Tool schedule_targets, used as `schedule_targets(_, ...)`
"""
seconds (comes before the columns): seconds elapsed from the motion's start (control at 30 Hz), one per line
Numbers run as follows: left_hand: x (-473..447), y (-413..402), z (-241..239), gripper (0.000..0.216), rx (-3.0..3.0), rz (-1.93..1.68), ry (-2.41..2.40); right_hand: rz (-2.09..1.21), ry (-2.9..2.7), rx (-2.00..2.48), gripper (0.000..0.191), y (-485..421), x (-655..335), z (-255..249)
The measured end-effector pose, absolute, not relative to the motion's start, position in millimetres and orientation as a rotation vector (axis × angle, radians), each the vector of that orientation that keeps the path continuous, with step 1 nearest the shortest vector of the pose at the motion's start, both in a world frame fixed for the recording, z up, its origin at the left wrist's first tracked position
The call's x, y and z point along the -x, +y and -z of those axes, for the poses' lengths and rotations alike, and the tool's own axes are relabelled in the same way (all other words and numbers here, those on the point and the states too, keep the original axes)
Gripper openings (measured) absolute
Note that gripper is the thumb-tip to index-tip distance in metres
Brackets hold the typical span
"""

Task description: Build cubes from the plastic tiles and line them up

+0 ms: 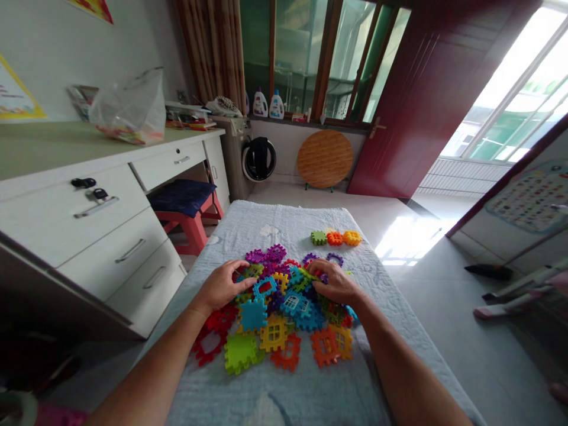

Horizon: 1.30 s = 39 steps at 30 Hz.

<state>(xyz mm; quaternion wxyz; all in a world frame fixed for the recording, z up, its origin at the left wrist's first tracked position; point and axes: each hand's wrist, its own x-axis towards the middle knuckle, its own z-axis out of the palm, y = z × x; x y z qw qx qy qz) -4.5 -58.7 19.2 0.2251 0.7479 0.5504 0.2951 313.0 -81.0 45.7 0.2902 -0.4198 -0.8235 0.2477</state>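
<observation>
While the left hand [222,286], thumb and fingers apart, borders the left of heaped, notched plastic pieces [290,305], the right hand [335,281] curls its fingers over their right side, any grip unclear. They look light, stiff and smooth, probably easiest to pinch by the toothed edges. Beyond, a row of green, orange and yellow pieces [335,238] lies on the pale blue cloth [293,216].

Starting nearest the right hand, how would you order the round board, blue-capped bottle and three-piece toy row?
1. Three-piece toy row: just beyond the right hand, on the cloth.
2. Round board: farther ahead, by the wall.
3. Blue-capped bottle: farthest, left on the sill.
</observation>
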Motion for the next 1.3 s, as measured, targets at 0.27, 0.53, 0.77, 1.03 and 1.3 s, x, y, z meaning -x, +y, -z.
schedule_targets(0.27, -1, -65, -28, 0.052, -2.12, -0.876, 1.322, -0.656, -2.131, 1.171, 0.015, -81, -309, -46)
schedule_targets(0.53, -10, -74, -42, 0.042, -2.152, -1.021, 1.206, -0.714, -2.082, 1.118, 0.006, -87, -301, -62)
schedule_targets(0.77, -24, -86, -50, 0.046, -1.994, -1.079, 1.076, -0.894, -1.914, 1.045, 0.049, -89, -247, -67)
schedule_targets(1.03, -25, -87, -52, 0.044, -2.004, -0.959, 1.197, -1.137, -1.612, 0.982, 0.024, -81, -225, -63)
schedule_targets(1.3, -20, -80, -43, 0.028, -2.02, -0.993, 1.23, -0.65, -1.635, 1.433, 0.037, -54, -289, -50)
